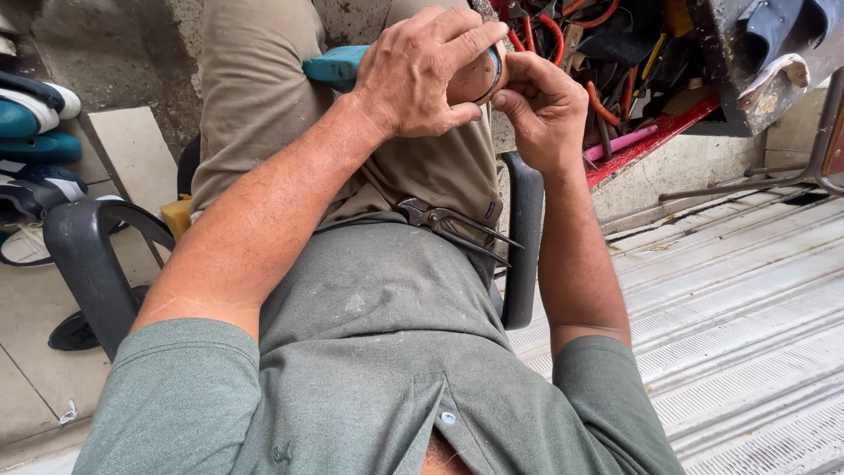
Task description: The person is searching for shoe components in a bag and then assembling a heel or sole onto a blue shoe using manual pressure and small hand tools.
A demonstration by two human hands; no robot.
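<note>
Seated in a black chair, I look down at my lap. My left hand (426,75) wraps over a teal-handled object (334,66) with a round, tan end ringed in dark rubber (479,79), holding it above my thighs. My right hand (545,110) pinches at that round end with thumb and fingertips. A pair of dark metal pliers (448,222) rests on my lap against my grey shirt, jaws near my belt, handles pointing right. What the object is exactly stays hidden under my fingers.
Black chair armrests flank me on the left (83,255) and right (525,237). A red tray of tools and orange-handled pliers (615,79) lies ahead right. Shoes (35,149) line the floor at left. A ribbed metal panel (730,299) covers the ground at right.
</note>
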